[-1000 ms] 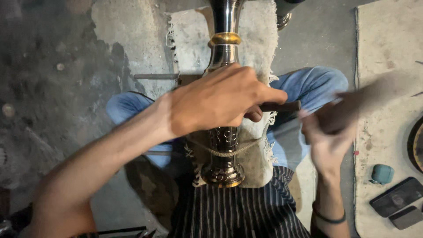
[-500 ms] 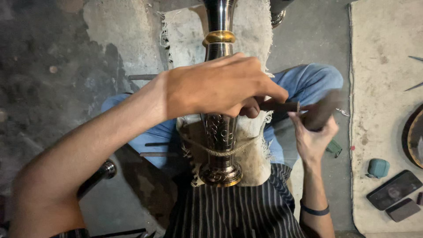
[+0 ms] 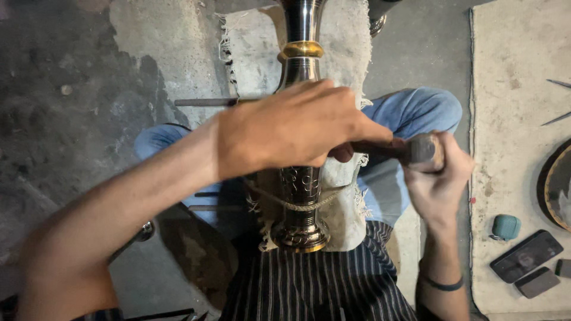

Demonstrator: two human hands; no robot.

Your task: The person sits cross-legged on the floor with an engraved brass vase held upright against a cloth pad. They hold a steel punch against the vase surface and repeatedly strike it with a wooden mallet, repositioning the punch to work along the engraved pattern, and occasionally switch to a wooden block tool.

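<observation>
Left hand (image 3: pixel 291 128): closed, knuckles up, lying over the middle of the metal vase (image 3: pixel 300 172); fingers curled around something hidden beneath them, item not identifiable.
Right hand (image 3: pixel 437 178): fist gripping the wooden-handled tool (image 3: pixel 395 148), which runs level from this fist toward the left hand's fingertips; its working end is hidden.
Metal vase: tall, dark and polished, with a brass band (image 3: pixel 301 50) at the neck, engraved body and flared foot; lies lengthwise along the lap on a frayed pale cloth (image 3: pixel 348 196), foot toward the striped apron (image 3: pixel 321 285). A cord (image 3: pixel 297 205) loops across its lower body.
Right side, on a light mat (image 3: pixel 511 89): teal case (image 3: pixel 505 227), two phones (image 3: pixel 526 255), edge of a dark round tray (image 3: pixel 556 184).
Beneath: blue trousers (image 3: pixel 410 113), grey concrete floor (image 3: pixel 71 107).
</observation>
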